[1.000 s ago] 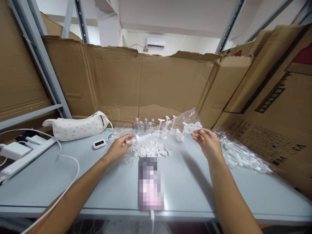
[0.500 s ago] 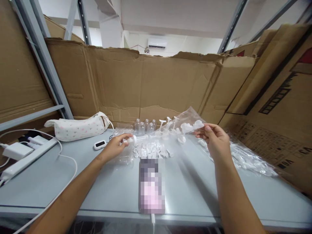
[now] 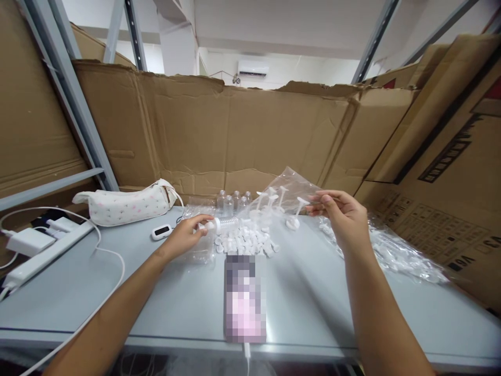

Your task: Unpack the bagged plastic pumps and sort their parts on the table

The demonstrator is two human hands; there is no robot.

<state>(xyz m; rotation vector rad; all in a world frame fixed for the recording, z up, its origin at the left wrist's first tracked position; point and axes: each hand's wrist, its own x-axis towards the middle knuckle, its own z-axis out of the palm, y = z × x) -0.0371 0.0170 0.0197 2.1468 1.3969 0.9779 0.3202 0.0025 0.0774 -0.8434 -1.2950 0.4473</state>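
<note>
My left hand [image 3: 191, 231] is closed around the white-capped end of a clear ribbed bottle [image 3: 227, 224], which lies on its side. Pinched in my right hand [image 3: 340, 211] is the edge of a clear plastic bag [image 3: 289, 180], stretched up and leftward. Several white T-shaped pieces [image 3: 301, 202] with round bases stand behind and beneath the bag's film. Between my hands, a pile of small white plastic caps [image 3: 247, 241] lies on the table. Behind it stand several clear small bottles [image 3: 229, 203], partly covered by the film.
A phone [image 3: 245, 300] with a cable lies at the front middle. To the left are a white device [image 3: 161, 232], a patterned pouch [image 3: 129, 204] and a power strip [image 3: 47, 256]. Bagged white parts [image 3: 407, 256] lie at right. Cardboard [image 3: 250, 130] walls the back.
White pieces seen in the bag beside my right hand no longer show there. The bag's raised peak has shifted left and my right hand slightly up. My left hand stays put.
</note>
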